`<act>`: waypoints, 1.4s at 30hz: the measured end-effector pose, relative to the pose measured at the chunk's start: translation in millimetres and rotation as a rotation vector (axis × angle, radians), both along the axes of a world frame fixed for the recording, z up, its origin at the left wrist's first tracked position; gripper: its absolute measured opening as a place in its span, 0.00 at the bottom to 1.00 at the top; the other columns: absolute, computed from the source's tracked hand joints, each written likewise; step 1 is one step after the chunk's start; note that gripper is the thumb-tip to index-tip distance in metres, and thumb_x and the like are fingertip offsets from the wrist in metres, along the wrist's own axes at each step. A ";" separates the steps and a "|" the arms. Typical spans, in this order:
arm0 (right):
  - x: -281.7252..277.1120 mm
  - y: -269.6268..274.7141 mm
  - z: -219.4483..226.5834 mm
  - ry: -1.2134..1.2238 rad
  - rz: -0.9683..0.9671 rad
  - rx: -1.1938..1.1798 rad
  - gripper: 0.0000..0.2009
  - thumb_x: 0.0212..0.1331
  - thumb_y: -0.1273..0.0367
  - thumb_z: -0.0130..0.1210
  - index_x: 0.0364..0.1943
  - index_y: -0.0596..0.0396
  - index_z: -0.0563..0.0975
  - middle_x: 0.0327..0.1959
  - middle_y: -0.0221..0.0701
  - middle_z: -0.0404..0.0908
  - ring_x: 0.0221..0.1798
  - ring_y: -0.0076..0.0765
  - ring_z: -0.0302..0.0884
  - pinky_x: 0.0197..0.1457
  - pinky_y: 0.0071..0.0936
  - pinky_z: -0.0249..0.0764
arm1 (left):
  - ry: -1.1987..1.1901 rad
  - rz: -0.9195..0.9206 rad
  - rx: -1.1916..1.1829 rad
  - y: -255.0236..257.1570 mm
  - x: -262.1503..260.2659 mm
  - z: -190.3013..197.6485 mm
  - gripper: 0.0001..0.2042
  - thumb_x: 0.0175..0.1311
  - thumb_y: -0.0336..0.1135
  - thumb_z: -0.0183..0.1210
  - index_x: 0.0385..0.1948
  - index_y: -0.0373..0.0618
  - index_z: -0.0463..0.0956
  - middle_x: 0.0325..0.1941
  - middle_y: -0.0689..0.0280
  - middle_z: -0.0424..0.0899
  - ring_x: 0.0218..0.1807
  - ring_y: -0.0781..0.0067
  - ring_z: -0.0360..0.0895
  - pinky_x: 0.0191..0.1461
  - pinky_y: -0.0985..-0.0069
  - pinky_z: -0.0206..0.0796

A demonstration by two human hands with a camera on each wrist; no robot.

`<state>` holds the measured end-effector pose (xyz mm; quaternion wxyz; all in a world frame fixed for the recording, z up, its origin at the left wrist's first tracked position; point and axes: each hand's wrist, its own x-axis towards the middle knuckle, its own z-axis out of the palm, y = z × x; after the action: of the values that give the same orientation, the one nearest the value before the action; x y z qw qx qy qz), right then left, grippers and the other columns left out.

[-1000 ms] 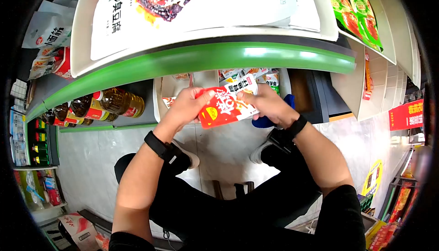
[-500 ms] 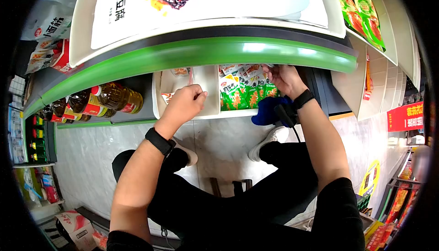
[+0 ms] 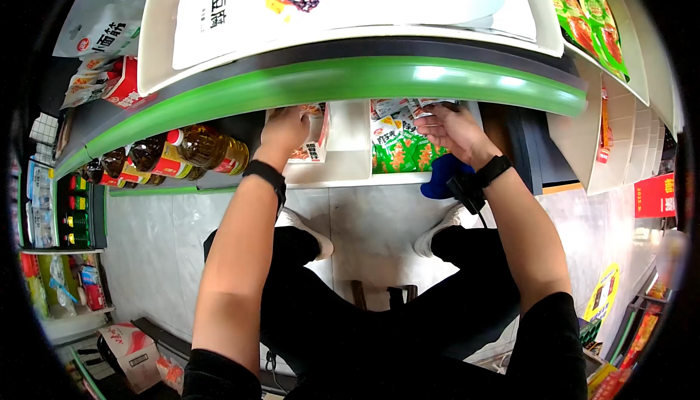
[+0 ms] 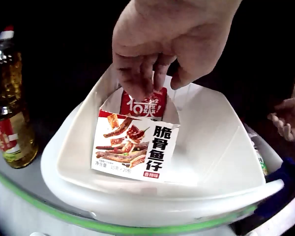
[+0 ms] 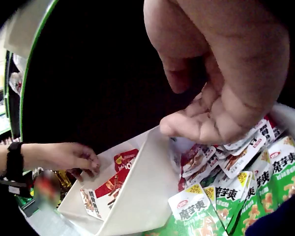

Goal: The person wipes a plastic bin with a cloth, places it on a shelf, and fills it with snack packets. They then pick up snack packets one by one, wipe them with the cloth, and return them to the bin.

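Note:
My left hand (image 3: 286, 137) hangs over the left part of a white bin (image 4: 211, 174), its fingers pointing down and loosely bent. Below its fingertips in the left wrist view stands an open-topped box (image 4: 130, 147) with fish-snack pictures and a red back flap (image 4: 143, 105). In the right wrist view a gap shows between the left hand (image 5: 71, 160) and that flap. My right hand (image 3: 458, 134) is over the neighbouring compartment, fingers relaxed and bent, with nothing seen in them. Green-and-white snack packets (image 5: 199, 211) and smaller red-and-white packets (image 5: 201, 162) lie beneath the right hand (image 5: 221, 73).
A green shelf edge (image 3: 350, 79) overhangs the bins. Oil bottles (image 3: 208, 148) stand to the left. A dark blue object (image 3: 437, 177) hangs at the bin's right front corner. Large white packs (image 3: 408, 6) lie in the tray above.
The red-and-white item both hands held a second ago is out of them. The hands have parted, the left moving over the left compartment, where the box now shows. The head view has shifted slightly.

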<state>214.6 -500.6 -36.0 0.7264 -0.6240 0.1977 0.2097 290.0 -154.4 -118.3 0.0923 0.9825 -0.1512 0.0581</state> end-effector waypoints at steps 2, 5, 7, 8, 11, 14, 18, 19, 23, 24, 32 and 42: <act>-4.7 7.0 7.4 -0.034 0.045 -0.008 0.13 0.69 0.66 0.42 0.50 0.58 0.71 0.41 0.36 0.81 0.39 0.27 0.79 0.40 0.21 0.75 | 0.096 0.037 0.018 -3.6 12.8 5.8 0.19 0.62 0.40 0.50 0.52 0.41 0.71 0.56 0.48 0.73 0.56 0.47 0.71 0.59 0.59 0.64; -15.3 13.0 23.7 -0.073 0.082 0.007 0.10 0.67 0.66 0.45 0.45 0.58 0.71 0.38 0.35 0.81 0.38 0.28 0.79 0.40 0.22 0.76 | 0.189 0.045 -0.012 -21.5 19.9 29.3 0.22 0.66 0.43 0.48 0.57 0.38 0.66 0.61 0.48 0.69 0.62 0.47 0.66 0.64 0.57 0.57; -19.5 9.3 23.5 -0.111 0.119 -0.034 0.10 0.66 0.67 0.45 0.45 0.58 0.71 0.38 0.35 0.81 0.38 0.27 0.78 0.39 0.22 0.76 | 0.128 -0.015 -0.044 -18.2 35.2 8.9 0.22 0.67 0.44 0.48 0.56 0.39 0.67 0.60 0.49 0.70 0.61 0.49 0.67 0.63 0.58 0.59; -21.4 6.9 24.0 -0.132 0.136 -0.056 0.10 0.66 0.67 0.45 0.46 0.58 0.71 0.38 0.35 0.81 0.37 0.26 0.78 0.39 0.22 0.75 | 0.140 -0.031 -0.079 -16.4 44.0 -2.6 0.22 0.67 0.45 0.48 0.56 0.39 0.67 0.59 0.49 0.71 0.60 0.49 0.68 0.62 0.59 0.59; -32.0 1.6 30.6 -0.118 0.137 -0.076 0.11 0.66 0.69 0.44 0.48 0.59 0.70 0.39 0.36 0.81 0.37 0.25 0.78 0.39 0.22 0.76 | 0.137 -0.029 -0.084 -16.0 56.5 -20.5 0.21 0.65 0.44 0.50 0.55 0.41 0.69 0.57 0.50 0.73 0.58 0.50 0.70 0.60 0.60 0.61; -37.4 -6.6 31.0 -0.102 0.148 -0.102 0.12 0.66 0.69 0.44 0.48 0.59 0.70 0.39 0.35 0.81 0.38 0.25 0.78 0.40 0.21 0.75 | 0.103 0.014 0.010 -22.3 49.5 -11.2 0.20 0.63 0.41 0.53 0.54 0.43 0.70 0.55 0.51 0.74 0.56 0.52 0.71 0.58 0.61 0.62; -37.3 -11.1 35.8 -0.108 0.168 -0.132 0.11 0.67 0.66 0.46 0.48 0.57 0.71 0.39 0.33 0.80 0.39 0.24 0.78 0.43 0.20 0.74 | 0.067 0.035 0.080 -16.3 36.5 -10.1 0.19 0.60 0.38 0.56 0.53 0.45 0.71 0.53 0.53 0.76 0.55 0.53 0.73 0.57 0.61 0.64; -36.0 -11.9 34.9 -0.116 0.180 -0.134 0.11 0.67 0.66 0.46 0.47 0.57 0.71 0.39 0.33 0.80 0.39 0.24 0.78 0.43 0.21 0.74 | 0.068 0.027 0.074 -14.2 33.9 -10.2 0.19 0.59 0.37 0.57 0.53 0.45 0.72 0.53 0.53 0.76 0.54 0.53 0.73 0.56 0.61 0.64; -32.4 -12.5 28.7 -0.107 0.227 -0.161 0.10 0.66 0.66 0.47 0.46 0.56 0.72 0.40 0.32 0.80 0.39 0.23 0.77 0.44 0.20 0.73 | 0.107 -0.060 -0.034 -3.4 37.9 -26.4 0.21 0.55 0.34 0.60 0.53 0.47 0.72 0.53 0.53 0.76 0.54 0.52 0.73 0.56 0.61 0.65; -31.9 -12.5 27.7 -0.101 0.235 -0.173 0.10 0.66 0.66 0.47 0.45 0.56 0.72 0.40 0.31 0.80 0.39 0.22 0.77 0.44 0.20 0.73 | 0.110 -0.070 -0.053 -2.9 39.3 -27.9 0.21 0.54 0.34 0.60 0.53 0.48 0.72 0.53 0.53 0.76 0.55 0.52 0.73 0.57 0.61 0.64; -33.1 -14.7 24.0 -0.081 0.282 -0.212 0.11 0.65 0.64 0.49 0.45 0.54 0.74 0.39 0.29 0.80 0.39 0.20 0.76 0.43 0.18 0.72 | 0.235 -0.014 0.047 -21.6 25.3 10.0 0.22 0.62 0.40 0.54 0.57 0.43 0.69 0.57 0.51 0.73 0.59 0.49 0.69 0.62 0.60 0.60; -33.9 -14.5 24.0 -0.125 0.328 -0.242 0.11 0.65 0.64 0.48 0.45 0.55 0.74 0.39 0.28 0.80 0.39 0.21 0.76 0.44 0.19 0.72 | 0.196 -0.012 0.014 -22.2 39.9 -3.5 0.23 0.62 0.38 0.54 0.58 0.42 0.67 0.60 0.48 0.69 0.62 0.47 0.66 0.64 0.60 0.58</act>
<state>180.8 -515.0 -12.0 0.6130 -0.7424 0.0718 0.2607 329.8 -176.6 -121.8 0.1002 0.9831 -0.1479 -0.0400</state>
